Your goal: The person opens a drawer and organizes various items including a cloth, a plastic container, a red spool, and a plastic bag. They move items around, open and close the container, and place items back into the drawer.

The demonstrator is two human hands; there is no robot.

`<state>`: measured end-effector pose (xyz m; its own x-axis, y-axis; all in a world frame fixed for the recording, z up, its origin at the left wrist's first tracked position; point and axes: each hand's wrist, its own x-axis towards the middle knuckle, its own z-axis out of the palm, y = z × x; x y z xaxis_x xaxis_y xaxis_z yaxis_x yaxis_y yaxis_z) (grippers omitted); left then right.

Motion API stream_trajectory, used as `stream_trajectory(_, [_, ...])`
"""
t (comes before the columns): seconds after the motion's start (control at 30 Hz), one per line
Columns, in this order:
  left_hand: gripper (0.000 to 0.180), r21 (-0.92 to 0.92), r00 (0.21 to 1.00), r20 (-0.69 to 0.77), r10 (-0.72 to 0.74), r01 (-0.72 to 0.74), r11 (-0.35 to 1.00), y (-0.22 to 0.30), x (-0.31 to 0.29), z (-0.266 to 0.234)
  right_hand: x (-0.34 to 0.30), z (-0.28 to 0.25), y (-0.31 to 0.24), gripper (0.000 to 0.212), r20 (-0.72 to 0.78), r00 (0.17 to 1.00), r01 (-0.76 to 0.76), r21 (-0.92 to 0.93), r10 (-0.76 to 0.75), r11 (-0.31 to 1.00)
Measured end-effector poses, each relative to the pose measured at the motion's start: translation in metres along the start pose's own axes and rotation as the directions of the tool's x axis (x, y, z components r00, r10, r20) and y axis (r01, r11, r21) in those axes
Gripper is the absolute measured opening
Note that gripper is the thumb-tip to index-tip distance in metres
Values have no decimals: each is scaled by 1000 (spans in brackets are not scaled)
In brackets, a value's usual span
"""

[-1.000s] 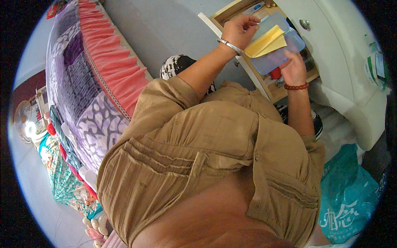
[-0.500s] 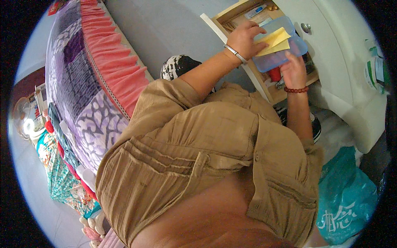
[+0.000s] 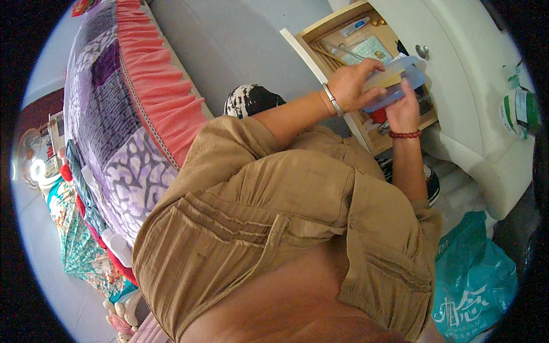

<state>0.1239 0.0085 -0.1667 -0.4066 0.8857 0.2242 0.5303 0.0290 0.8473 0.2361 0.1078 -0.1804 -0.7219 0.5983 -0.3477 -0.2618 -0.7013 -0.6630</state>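
Over an open wooden drawer (image 3: 337, 26), a translucent blue plastic box (image 3: 416, 73) is held up between my hands. A yellow sheet (image 3: 392, 79) lies inside it, mostly covered by the box wall and my fingers. My left hand (image 3: 358, 86) is closed on the box's left side, thumb low and fingers over the upper edge. From below and the right, my right hand (image 3: 404, 111) grips the box with its thumb up against the side. The far ends of the right fingers are hidden behind the box.
In the drawer are a light patterned card (image 3: 369, 50), thin sticks (image 3: 326, 56) and a red object (image 3: 379, 116). The white cabinet (image 3: 474, 103) with a round knob (image 3: 422, 50) stands right. A bed (image 3: 128, 123) is left, a teal bag (image 3: 474, 274) lower right.
The yellow sheet, which stuck out above the box in my left fingers, now lies down inside it. My left hand has moved right and down onto the box, uncovering the patterned card.
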Motion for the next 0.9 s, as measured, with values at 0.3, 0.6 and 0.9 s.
stream_trajectory(0.3, [72,103,948,7,317,-316,943,3,-9,14,-7,9,-7,48,22,994,-108,221,106,969])
stream_trajectory(0.6, [67,15,985,119,124,-127,992,-5,-19,30,-12,7,-3,51,-12,998,-55,183,59,981])
stream_trajectory(0.9, [64,146,990,95,104,-117,982,0,-23,28,-9,-6,2,46,149,981,-152,219,121,964])
